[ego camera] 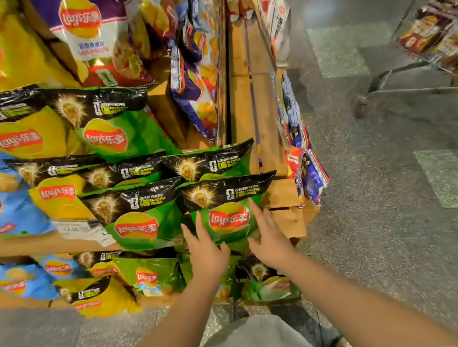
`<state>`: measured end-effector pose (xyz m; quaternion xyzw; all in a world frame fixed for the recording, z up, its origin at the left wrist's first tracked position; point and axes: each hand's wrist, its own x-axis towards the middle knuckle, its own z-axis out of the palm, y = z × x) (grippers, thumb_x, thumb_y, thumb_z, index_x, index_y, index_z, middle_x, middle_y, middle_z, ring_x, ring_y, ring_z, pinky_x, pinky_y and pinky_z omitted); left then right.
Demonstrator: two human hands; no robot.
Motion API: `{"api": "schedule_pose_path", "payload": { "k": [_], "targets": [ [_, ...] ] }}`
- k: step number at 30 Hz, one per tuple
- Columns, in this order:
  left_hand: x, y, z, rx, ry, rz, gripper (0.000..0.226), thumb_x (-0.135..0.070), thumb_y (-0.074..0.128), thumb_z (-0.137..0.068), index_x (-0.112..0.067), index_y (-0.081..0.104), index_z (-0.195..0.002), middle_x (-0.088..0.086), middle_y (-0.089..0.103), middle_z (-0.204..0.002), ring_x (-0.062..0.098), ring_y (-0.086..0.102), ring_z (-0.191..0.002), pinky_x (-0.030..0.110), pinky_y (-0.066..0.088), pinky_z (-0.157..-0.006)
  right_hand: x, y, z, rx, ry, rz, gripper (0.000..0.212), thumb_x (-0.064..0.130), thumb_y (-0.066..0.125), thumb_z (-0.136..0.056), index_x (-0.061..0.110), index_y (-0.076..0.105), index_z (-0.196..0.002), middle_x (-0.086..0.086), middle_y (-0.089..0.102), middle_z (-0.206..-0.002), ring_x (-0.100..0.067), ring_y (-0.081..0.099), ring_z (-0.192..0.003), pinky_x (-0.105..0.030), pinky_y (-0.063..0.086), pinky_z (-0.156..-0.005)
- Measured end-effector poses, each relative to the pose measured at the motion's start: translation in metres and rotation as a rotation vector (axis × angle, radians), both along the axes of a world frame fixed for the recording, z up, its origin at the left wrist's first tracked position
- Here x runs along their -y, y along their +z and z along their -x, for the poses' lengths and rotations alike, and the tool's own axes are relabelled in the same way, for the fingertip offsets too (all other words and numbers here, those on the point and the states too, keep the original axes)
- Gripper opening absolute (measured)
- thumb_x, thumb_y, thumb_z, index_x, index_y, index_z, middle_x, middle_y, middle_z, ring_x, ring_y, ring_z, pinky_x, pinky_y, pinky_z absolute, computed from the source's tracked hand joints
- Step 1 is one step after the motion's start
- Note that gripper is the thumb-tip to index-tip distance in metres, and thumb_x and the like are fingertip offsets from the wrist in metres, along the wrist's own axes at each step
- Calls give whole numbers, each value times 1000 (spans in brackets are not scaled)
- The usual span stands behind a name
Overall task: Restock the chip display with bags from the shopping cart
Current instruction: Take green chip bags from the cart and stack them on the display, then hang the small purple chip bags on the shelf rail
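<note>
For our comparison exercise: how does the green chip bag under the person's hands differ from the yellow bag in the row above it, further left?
The green bag has a green body; the yellow bag has a yellow one. Both the left hand and right hand rest on the green bag; nothing touches the yellow bag. Both share a black top band and the red logo.

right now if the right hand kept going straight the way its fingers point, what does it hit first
The right hand already lies on the right edge of the front green chip bag. Going straight on, its fingers would probably slide up the bag's black top; depth there is unclear.
</note>
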<state>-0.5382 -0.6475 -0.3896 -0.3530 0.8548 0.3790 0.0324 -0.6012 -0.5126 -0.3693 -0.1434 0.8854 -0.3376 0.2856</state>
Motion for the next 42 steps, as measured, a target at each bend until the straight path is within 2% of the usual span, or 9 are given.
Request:
{"api": "schedule_pose_path", "payload": {
  "k": [6, 12, 15, 18, 22, 26, 29, 33, 42],
  "targets": [
    [-59, 36, 12, -124, -94, 179, 78, -19, 67, -85, -15, 23, -149, 18, 5, -156, 32, 8, -145, 41, 18, -117, -32, 26, 6, -75, -147, 95, 60, 33, 39, -101, 37, 6, -150, 0, 6, -160, -21, 8, -146, -40, 16, -117],
    [-150, 75, 57, -269, -202, 180, 67, -22, 62, -88, -17, 29, -147, 12, 10, -156, 28, 12, -144, 39, 17, -116, -119, 50, 32, -171, -214, 74, 51, 35, 36, -101, 26, 25, -149, -2, 21, -157, -20, 14, -145, -40, 12, -119],
    [-207, 87, 77, -291, -291, 192, 64, -21, 65, -86, -11, 38, -142, 19, 23, -151, 33, 24, -140, 41, 23, -114, -175, 57, 44, -198, -246, 52, 59, 50, 28, -94, 22, 35, -146, -6, 32, -152, -23, 21, -143, -36, 13, -118],
    [-265, 85, 98, -358, -374, 157, 61, -25, 64, -81, -4, 48, -135, 25, 39, -139, 40, 39, -129, 44, 32, -108, -238, 61, 57, -239, -273, 21, 48, 35, 35, -101, 16, 36, -145, -10, 32, -152, -25, 21, -143, -29, 7, -117],
    [-342, 96, 121, -343, -532, 103, 59, -24, 63, -86, -8, 43, -139, 20, 31, -148, 33, 29, -138, 40, 24, -113, -322, 68, 75, -249, -385, 2, 46, 31, 37, -101, 18, 35, -146, -5, 28, -155, -22, 14, -145, -29, 5, -117],
    [-407, 97, 151, -372, -639, 110, 73, -45, 46, -74, -3, 50, -133, 28, 38, -139, 42, 40, -130, 46, 35, -107, -393, 78, 87, -283, -494, 25, 47, 32, 40, -101, 18, 36, -145, -6, 31, -153, -20, 20, -143, -26, 8, -114],
    [-454, 111, 185, -311, -754, 89, 65, -33, 53, -83, -9, 40, -142, 21, 25, -149, 35, 29, -138, 35, 25, -110, -439, 83, 107, -298, -588, 26, 48, 32, 40, -100, 16, 36, -145, -7, 34, -152, -21, 22, -143, -29, 10, -116],
    [-516, 110, 243, -330, -853, 51, 62, -20, 56, -93, -18, 27, -148, 10, 10, -156, 25, 16, -144, 36, 22, -113, -499, 90, 147, -304, -655, 22, 49, 35, 40, -100, 17, 35, -146, -5, 32, -153, -19, 20, -143, -30, 9, -116],
    [-650, 118, 414, -349, -976, -45, 60, -23, 54, -95, -22, 25, -148, 4, 6, -156, 25, 26, -140, 38, 31, -111, -622, 100, 305, -284, -774, 12, 49, 34, 40, -100, 17, 35, -146, -7, 34, -152, -22, 25, -142, -37, 18, -117]
  ]
}}
